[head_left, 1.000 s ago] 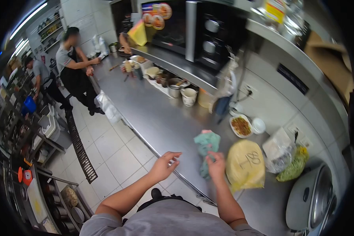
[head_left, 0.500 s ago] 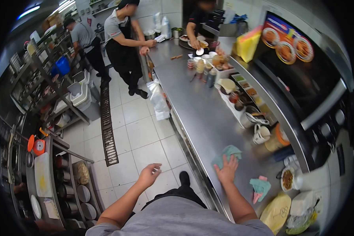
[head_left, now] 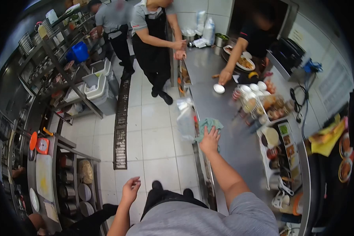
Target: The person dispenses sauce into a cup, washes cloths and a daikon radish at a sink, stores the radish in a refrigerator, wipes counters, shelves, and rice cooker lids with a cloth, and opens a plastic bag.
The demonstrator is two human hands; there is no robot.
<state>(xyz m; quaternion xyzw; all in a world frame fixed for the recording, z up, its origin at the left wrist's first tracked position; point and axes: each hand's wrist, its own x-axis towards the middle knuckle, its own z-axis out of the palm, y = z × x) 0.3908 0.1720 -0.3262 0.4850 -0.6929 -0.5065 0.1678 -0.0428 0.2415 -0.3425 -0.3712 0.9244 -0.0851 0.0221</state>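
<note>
Left of the right hand's fingers (head_left: 213,131) is a floor (head_left: 158,133) of pale tiles with a dark drain grate (head_left: 122,122); farther left stands a metal rack (head_left: 61,64). Beyond the fingers is a light tiled wall (head_left: 217,8).

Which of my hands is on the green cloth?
Your right hand, spread over the green cloth on the metal counter; your left hand is empty, held away from the counter.
</note>
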